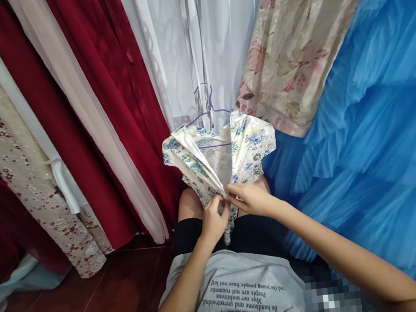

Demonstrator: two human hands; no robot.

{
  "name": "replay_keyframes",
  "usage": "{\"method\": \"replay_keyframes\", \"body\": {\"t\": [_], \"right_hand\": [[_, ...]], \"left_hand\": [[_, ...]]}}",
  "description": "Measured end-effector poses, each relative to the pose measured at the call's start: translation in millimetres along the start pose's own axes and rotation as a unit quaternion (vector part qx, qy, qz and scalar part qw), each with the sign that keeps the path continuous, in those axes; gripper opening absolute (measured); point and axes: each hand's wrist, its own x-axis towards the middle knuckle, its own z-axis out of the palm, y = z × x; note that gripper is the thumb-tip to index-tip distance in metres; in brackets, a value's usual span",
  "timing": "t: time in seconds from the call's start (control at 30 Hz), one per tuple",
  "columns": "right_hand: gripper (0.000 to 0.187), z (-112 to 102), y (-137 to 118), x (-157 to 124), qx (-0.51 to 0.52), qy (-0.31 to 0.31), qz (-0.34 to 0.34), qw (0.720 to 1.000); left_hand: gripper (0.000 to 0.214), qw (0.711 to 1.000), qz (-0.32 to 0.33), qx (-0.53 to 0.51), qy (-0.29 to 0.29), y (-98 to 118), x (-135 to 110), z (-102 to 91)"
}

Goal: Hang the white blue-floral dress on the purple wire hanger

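Note:
A small floral shirt (246, 146), white with blue and yellow flowers, hangs on a purple wire hanger (208, 112) right in front of me, above my knees. My left hand (213, 220) pinches the left front edge of the shirt near the middle opening. My right hand (249, 199) pinches the right front edge at the same spot, and the two sets of fingertips meet there. The shirt front gapes open above my hands, showing its pale inside. Whatever small part sits between my fingertips is hidden.
Hanging fabrics surround me: dark red curtains (84, 90), a beige flower-printed cloth (17, 162) at left, white sheer (176, 44) behind the hanger, floral brocade (292, 41) and blue ruffled tulle (372, 147) at right. Brown floor tiles (96, 299) lie lower left.

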Motion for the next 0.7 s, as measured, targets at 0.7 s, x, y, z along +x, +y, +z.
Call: {"method": "replay_keyframes", "body": {"t": [0.7], "right_hand": [[0.020,-102,81,97,-0.167,0.119,-0.010,0.979]], "left_hand": [[0.009,0.954,0.105,0.205,-0.193,45,23,-14.3]]}}
